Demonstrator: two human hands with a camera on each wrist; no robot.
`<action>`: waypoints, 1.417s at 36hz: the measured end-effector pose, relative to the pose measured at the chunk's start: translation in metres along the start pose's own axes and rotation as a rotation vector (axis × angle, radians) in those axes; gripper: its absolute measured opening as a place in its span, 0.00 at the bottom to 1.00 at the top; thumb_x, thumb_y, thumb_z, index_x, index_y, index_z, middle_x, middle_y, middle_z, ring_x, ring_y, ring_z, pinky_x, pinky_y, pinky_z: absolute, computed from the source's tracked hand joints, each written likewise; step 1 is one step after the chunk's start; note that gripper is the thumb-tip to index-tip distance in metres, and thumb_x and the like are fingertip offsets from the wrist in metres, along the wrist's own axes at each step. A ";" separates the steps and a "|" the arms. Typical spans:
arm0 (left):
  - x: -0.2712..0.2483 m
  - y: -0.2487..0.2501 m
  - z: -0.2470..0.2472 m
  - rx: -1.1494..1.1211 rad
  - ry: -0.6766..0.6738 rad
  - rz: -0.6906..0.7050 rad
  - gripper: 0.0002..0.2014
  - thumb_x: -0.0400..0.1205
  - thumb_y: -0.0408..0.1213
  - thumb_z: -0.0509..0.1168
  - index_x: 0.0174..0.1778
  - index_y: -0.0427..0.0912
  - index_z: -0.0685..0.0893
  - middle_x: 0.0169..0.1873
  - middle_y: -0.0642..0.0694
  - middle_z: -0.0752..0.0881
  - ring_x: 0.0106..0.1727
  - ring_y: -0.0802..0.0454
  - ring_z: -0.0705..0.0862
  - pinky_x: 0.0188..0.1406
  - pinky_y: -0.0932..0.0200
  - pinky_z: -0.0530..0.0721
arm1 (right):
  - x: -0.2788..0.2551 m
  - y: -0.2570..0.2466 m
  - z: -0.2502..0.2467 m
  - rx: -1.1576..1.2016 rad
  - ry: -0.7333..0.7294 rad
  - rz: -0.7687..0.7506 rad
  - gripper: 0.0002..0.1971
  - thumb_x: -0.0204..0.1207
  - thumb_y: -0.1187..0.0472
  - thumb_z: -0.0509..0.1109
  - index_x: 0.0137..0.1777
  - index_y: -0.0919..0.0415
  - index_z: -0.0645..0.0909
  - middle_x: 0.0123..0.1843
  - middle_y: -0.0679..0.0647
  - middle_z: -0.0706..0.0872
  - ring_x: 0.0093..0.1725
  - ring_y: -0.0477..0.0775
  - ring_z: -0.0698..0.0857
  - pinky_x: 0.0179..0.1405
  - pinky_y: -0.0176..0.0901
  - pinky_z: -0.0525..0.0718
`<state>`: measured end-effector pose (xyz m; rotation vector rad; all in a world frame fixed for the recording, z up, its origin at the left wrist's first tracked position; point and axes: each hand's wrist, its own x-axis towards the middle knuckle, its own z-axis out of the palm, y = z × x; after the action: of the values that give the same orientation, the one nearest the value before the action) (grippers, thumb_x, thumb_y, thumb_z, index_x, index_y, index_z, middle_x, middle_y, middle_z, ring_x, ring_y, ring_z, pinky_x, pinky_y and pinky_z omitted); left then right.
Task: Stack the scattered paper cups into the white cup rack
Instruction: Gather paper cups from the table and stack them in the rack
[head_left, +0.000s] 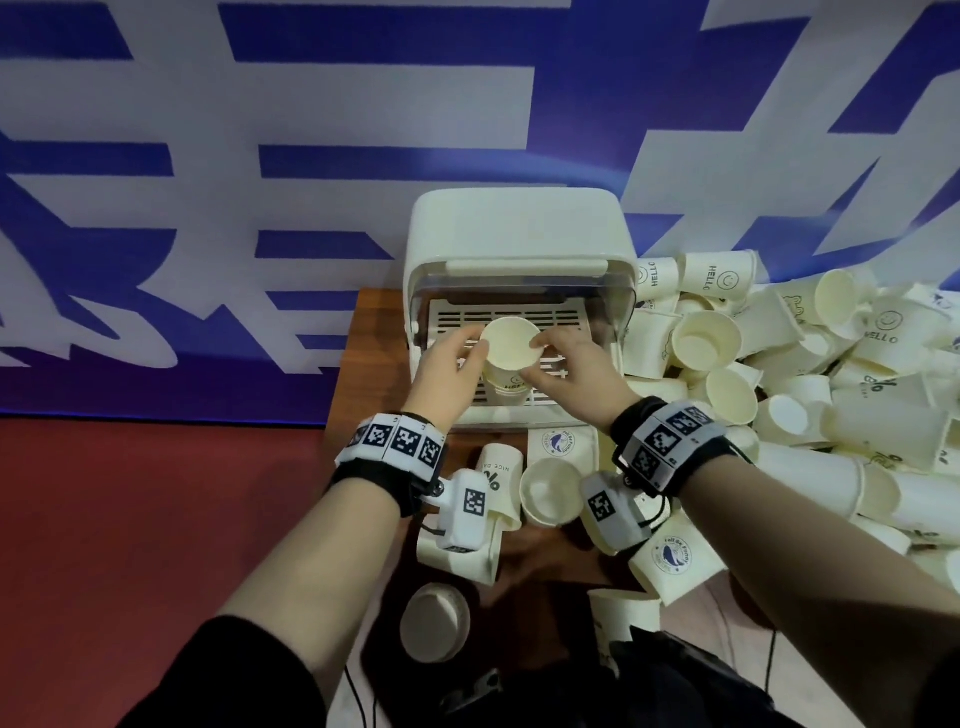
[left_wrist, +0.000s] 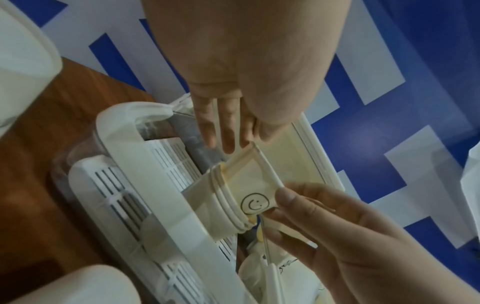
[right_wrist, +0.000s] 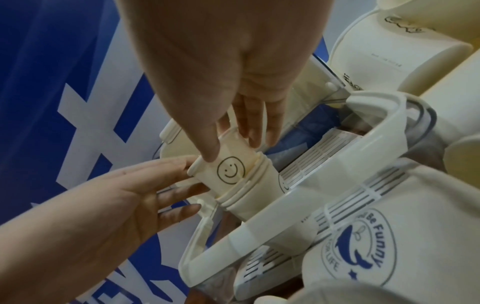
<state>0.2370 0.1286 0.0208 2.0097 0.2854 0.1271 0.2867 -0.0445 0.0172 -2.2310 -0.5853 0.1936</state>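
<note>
The white cup rack (head_left: 519, 234) stands on the wooden table with its cover raised. A short stack of paper cups (left_wrist: 207, 197) stands upright on its slatted tray. The top cup (head_left: 511, 343), printed with a smiley (right_wrist: 231, 168), sits partly down in the stack. My left hand (head_left: 467, 353) touches the left of its rim with straight fingers (left_wrist: 226, 139). My right hand (head_left: 545, 358) pinches the cup near the rim on the right, thumb (left_wrist: 285, 197) on the wall. In the right wrist view both hands flank the cup (right_wrist: 233, 152).
A large pile of loose paper cups (head_left: 805, 374) fills the table right of the rack. Several more cups (head_left: 550, 491) lie in front of it under my wrists. A blue and white banner (head_left: 260, 156) hangs behind. Red floor (head_left: 130, 519) lies to the left.
</note>
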 end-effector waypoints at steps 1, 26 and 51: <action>0.000 -0.001 0.001 -0.002 0.006 -0.016 0.17 0.87 0.37 0.59 0.72 0.41 0.77 0.68 0.45 0.79 0.64 0.54 0.79 0.64 0.60 0.75 | 0.001 0.001 0.002 0.029 0.001 0.010 0.20 0.74 0.60 0.75 0.64 0.63 0.77 0.59 0.53 0.78 0.54 0.50 0.81 0.60 0.47 0.83; 0.003 -0.010 0.008 0.157 -0.076 -0.111 0.18 0.82 0.37 0.66 0.68 0.42 0.78 0.67 0.42 0.78 0.61 0.50 0.81 0.62 0.48 0.83 | -0.002 0.016 0.005 -0.065 -0.113 0.098 0.28 0.74 0.55 0.75 0.72 0.59 0.71 0.71 0.56 0.77 0.68 0.53 0.75 0.63 0.39 0.71; -0.086 0.027 -0.033 0.310 -0.270 -0.001 0.11 0.79 0.35 0.70 0.56 0.39 0.85 0.50 0.47 0.84 0.49 0.53 0.81 0.49 0.63 0.77 | -0.089 -0.046 -0.032 -0.074 -0.209 0.115 0.05 0.76 0.60 0.70 0.47 0.61 0.86 0.47 0.53 0.89 0.47 0.52 0.85 0.49 0.43 0.83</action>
<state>0.1511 0.1235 0.0627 2.3022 0.1393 -0.2003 0.2025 -0.0818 0.0689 -2.3350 -0.5836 0.4760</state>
